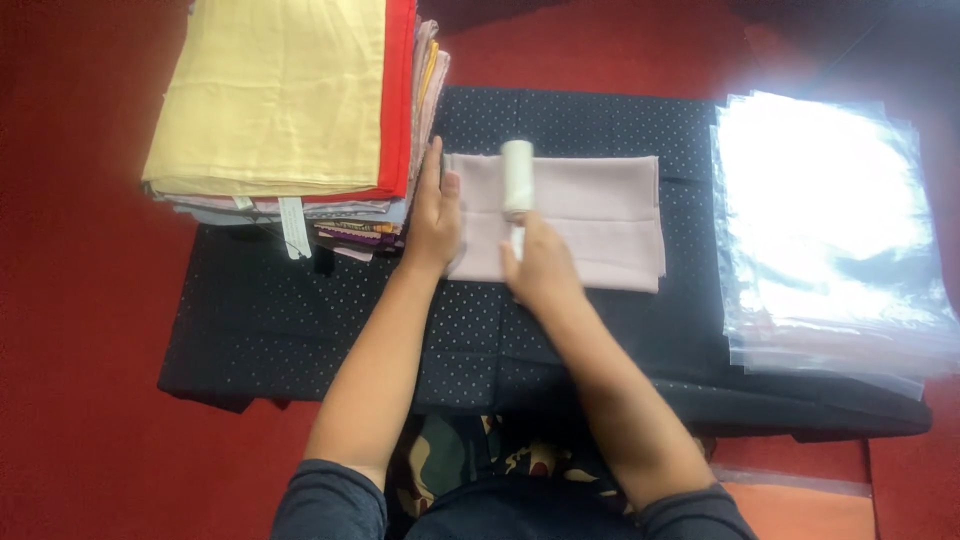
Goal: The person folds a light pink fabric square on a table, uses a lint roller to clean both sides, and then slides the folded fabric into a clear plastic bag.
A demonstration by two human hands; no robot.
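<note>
A folded pale pink cloth lies on a dark dotted fabric spread over the red floor. My left hand rests flat on the cloth's left edge, fingers together and pointing away from me. My right hand grips the handle of a white lint roller, whose roll lies on the cloth just right of my left hand.
A tall stack of folded cloths, yellow on top with red beneath, stands at the back left. A pile of clear plastic bags lies on the right. Another bagged orange item is at the bottom right.
</note>
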